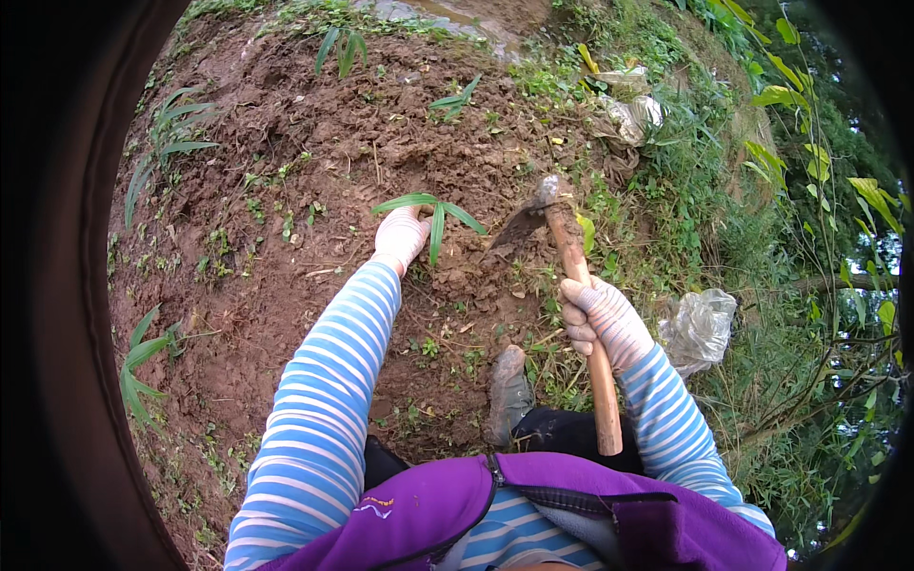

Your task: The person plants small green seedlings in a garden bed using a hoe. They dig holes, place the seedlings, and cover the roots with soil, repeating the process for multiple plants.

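Other plants (145, 352) stand in soil (276, 105), this seedling (437, 230) seems unfinished; our right grip (594, 321) clasps the hoe (568, 243), our left grip (402, 238) we cannot tell.

outdoors, so the floor's just brown soil (286, 105) — lumpy, kinda damp-looking | up top: a pale wet-looking patch (428, 11) (puddle maybe, hard to tell) | right side: grassy weeds (685, 219), then dark trees (862, 114) with bits of bright sky (890, 252) poking through | light: soft, even daylight — pretty overcast feel
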### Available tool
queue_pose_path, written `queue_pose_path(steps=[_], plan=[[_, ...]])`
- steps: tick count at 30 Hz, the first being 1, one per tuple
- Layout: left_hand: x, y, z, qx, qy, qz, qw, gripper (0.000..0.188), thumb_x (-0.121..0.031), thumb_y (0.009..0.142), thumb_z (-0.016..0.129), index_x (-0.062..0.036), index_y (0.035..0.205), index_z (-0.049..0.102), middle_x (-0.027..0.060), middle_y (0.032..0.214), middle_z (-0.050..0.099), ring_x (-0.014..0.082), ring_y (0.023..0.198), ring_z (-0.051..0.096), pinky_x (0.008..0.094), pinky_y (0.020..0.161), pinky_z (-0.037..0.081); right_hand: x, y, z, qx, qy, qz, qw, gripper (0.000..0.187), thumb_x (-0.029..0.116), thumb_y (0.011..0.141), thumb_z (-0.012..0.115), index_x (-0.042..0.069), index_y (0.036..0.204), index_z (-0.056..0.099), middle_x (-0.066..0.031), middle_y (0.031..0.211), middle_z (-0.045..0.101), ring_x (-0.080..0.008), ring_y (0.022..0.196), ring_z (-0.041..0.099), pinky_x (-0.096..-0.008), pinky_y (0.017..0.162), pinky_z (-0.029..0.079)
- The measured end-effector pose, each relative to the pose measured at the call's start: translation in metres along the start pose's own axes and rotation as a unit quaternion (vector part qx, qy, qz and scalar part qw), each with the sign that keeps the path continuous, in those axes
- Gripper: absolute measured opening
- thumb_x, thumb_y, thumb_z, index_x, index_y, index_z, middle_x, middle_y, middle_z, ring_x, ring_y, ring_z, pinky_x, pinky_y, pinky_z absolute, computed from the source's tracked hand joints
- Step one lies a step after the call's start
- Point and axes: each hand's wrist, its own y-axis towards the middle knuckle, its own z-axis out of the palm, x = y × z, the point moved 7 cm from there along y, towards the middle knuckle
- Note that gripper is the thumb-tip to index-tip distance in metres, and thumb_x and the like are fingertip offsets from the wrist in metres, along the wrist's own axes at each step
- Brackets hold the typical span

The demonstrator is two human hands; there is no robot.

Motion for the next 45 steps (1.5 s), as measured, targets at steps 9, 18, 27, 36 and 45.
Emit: queue_pose_path(steps=[9, 18, 27, 36, 45], plan=[[-0.003, -0.002, 0.006, 0.032, -0.048, -0.011, 0.998, 0.036, -0.016, 0.093, 0.065, -0.0075, 0.127, 0.057, 0.0108, 0.095, 0.07, 0.0186, 0.089, 0.067, 0.0322, 0.078, 0.052, -0.008, 0.099, 0.035, 0.075, 0.145, -0.046, 0.986, 0.042, 0.045, 0.096, 0.062, 0.005, 0.102, 0.052, 0.0027, 0.064, 0.045, -0.0062, 0.043, 0.039, -0.0229, 0.038, 0.034], [0.005, 0.009, 0.009, 0.1, -0.054, -0.015, 0.993, 0.058, -0.024, 0.085, 0.073, -0.0044, 0.136, 0.053, 0.0117, 0.095, 0.067, 0.0199, 0.087, 0.063, 0.0338, 0.085, 0.05, 0.053, 0.024, 0.033, 0.065, -0.001, -0.462, 0.885, 0.074, 0.023, 0.101, 0.055, 0.031, 0.159, 0.01, -0.0042, 0.094, 0.055, -0.0096, 0.06, 0.053, -0.0259, 0.049, 0.05], [-0.006, -0.019, 0.006, 0.008, -0.095, 0.065, 0.993, 0.029, -0.02, 0.089, 0.067, -0.0061, 0.114, 0.062, 0.0158, 0.106, 0.067, 0.0332, 0.096, 0.065, 0.0403, 0.084, 0.051, -0.034, 0.158, 0.052, 0.001, -0.481, -0.193, 0.855, 0.065, 0.011, 0.097, 0.052, 0.027, 0.156, 0.031, -0.0179, 0.122, 0.066, -0.0238, 0.092, 0.066, -0.0342, 0.087, 0.051], [-0.016, -0.025, 0.001, -0.003, -0.015, 0.011, 1.0, 0.025, -0.014, 0.092, 0.06, -0.0072, 0.116, 0.065, 0.0151, 0.108, 0.068, 0.0296, 0.1, 0.065, 0.0371, 0.09, 0.05, 0.004, 0.168, 0.084, -0.043, -0.512, -0.331, 0.791, 0.065, 0.017, 0.101, 0.051, 0.035, 0.157, 0.022, -0.0254, 0.096, 0.067, -0.033, 0.082, 0.068, -0.0351, 0.08, 0.051], [-0.008, -0.017, 0.008, 0.021, -0.011, 0.007, 1.0, 0.026, -0.013, 0.091, 0.061, -0.0088, 0.116, 0.065, 0.0156, 0.109, 0.068, 0.0308, 0.099, 0.065, 0.0365, 0.088, 0.052, 0.018, 0.146, 0.061, -0.065, -0.408, -0.455, 0.789, 0.06, 0.012, 0.098, 0.052, 0.034, 0.152, 0.036, -0.0203, 0.077, 0.064, -0.0334, 0.062, 0.058, -0.0386, 0.062, 0.048]])
